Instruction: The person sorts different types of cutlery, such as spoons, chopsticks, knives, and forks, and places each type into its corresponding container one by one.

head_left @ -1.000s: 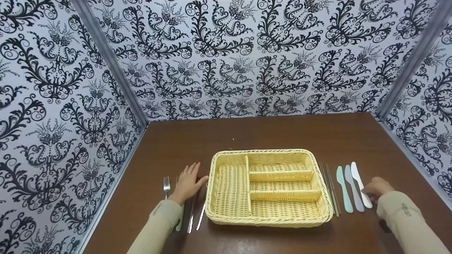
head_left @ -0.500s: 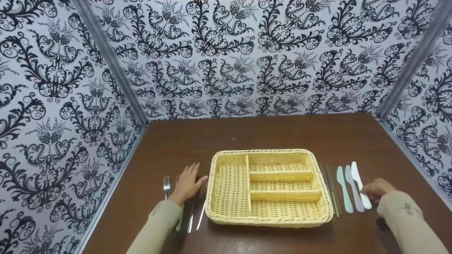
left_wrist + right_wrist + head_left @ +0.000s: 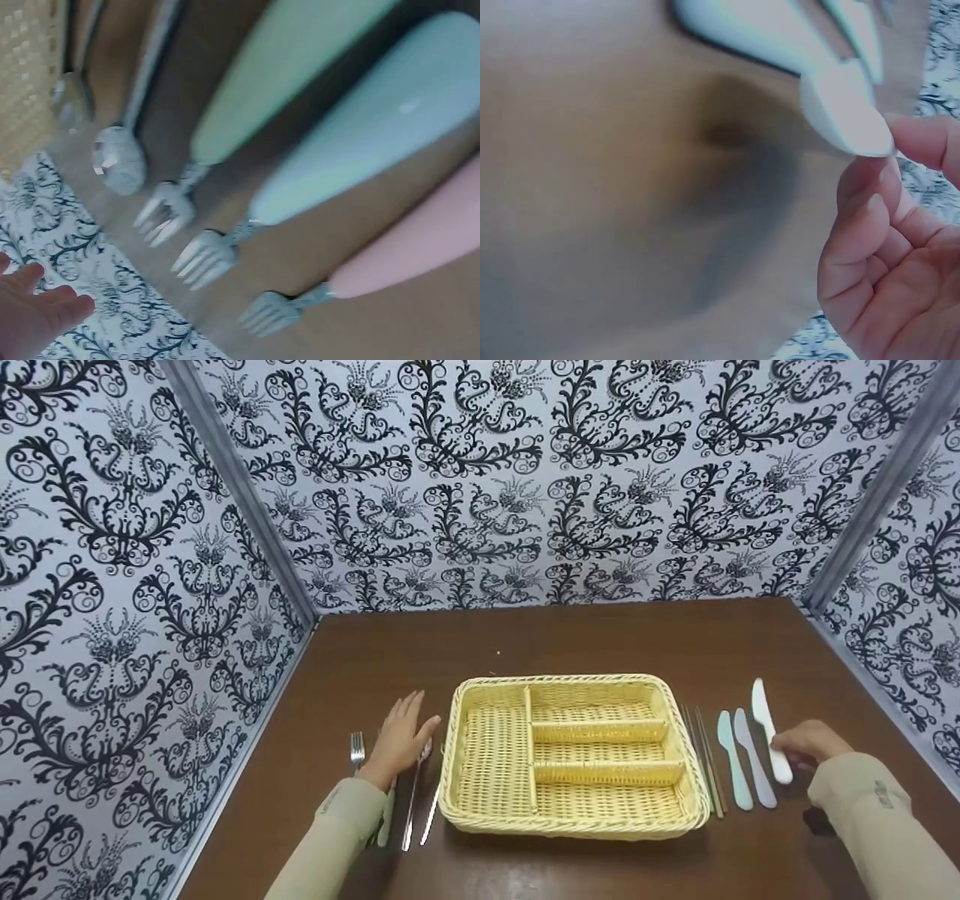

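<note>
My right hand (image 3: 810, 742) pinches a white knife (image 3: 762, 712) by its handle. The knife's blade points away from me. In the right wrist view the white handle (image 3: 847, 112) sits between thumb and fingers, raised off the table. Left of it lie a grey knife (image 3: 757, 769) and a mint-green knife (image 3: 735, 772). My left hand (image 3: 397, 742), its fingers straight, is over the cutlery left of the basket and holds nothing. Beneath it the left wrist view has forks with green (image 3: 270, 82), pale blue (image 3: 360, 127) and pink (image 3: 405, 255) handles, plus metal spoons (image 3: 120, 165).
A woven basket (image 3: 577, 829) with several compartments stands mid-table between my hands. Thin chopsticks (image 3: 711, 765) lie along its right side. A small dark object (image 3: 817, 821) is partly under the right sleeve. Patterned walls (image 3: 480, 510) enclose the brown table (image 3: 555, 641) at the back and sides.
My right hand has taken hold of the white knife and lifted it, shifting it slightly away from me. The left hand has moved slightly forward, its fingers still straight.
</note>
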Motion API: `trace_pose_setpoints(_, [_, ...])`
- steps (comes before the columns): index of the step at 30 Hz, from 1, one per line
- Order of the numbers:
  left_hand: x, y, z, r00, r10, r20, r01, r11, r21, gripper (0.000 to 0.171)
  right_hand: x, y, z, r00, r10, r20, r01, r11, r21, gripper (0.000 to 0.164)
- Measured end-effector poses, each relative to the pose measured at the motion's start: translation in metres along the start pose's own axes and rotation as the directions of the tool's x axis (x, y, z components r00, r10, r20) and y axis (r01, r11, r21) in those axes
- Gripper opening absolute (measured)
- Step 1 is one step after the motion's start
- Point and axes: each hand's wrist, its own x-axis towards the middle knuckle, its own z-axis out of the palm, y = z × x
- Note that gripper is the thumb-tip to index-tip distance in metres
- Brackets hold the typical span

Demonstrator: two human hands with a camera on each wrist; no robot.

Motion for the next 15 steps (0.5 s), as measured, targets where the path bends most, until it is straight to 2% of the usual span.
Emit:
trace_pose_setpoints(3, [0.004, 0.016, -0.004, 1.0, 0.01, -0.012, -0.01, 0.998, -0.059, 0.058, -0.004, -0.019, -0.005, 0.995, -0.093, -0.021, 0.094, 0.993, 0.066, 0.023])
trace_pose_setpoints(6, [0.007, 0.039, -0.003, 0.998, 0.054, -0.027, -0.057, 0.991, -0.124, 0.053, -0.01, -0.042, -0.003, 0.971, -0.227, -0.075, 0.236, 0.963, 0.133, 0.018])
trace_pose_setpoints(8, [0.008, 0.057, 0.0, 0.996, 0.084, -0.041, -0.089, 0.986, -0.144, 0.046, -0.014, -0.06, 0.004, 0.946, -0.307, -0.104, 0.323, 0.921, 0.22, 0.012])
trace_pose_setpoints(10, [0.009, 0.076, 0.004, 0.995, 0.094, -0.045, -0.101, 0.977, -0.186, 0.038, -0.018, -0.08, 0.014, 0.931, -0.348, -0.114, 0.366, 0.873, 0.321, 0.008])
trace_pose_setpoints(14, [0.007, 0.119, 0.014, 0.998, 0.067, 0.016, -0.059, 0.951, -0.304, 0.025, -0.027, -0.121, 0.048, 0.918, -0.391, -0.07, 0.369, 0.775, 0.513, 0.006])
trace_pose_setpoints(15, [0.006, 0.13, 0.017, 0.997, 0.057, 0.049, -0.038, 0.942, -0.333, 0.025, -0.03, -0.131, 0.057, 0.915, -0.401, -0.053, 0.366, 0.766, 0.529, 0.005])
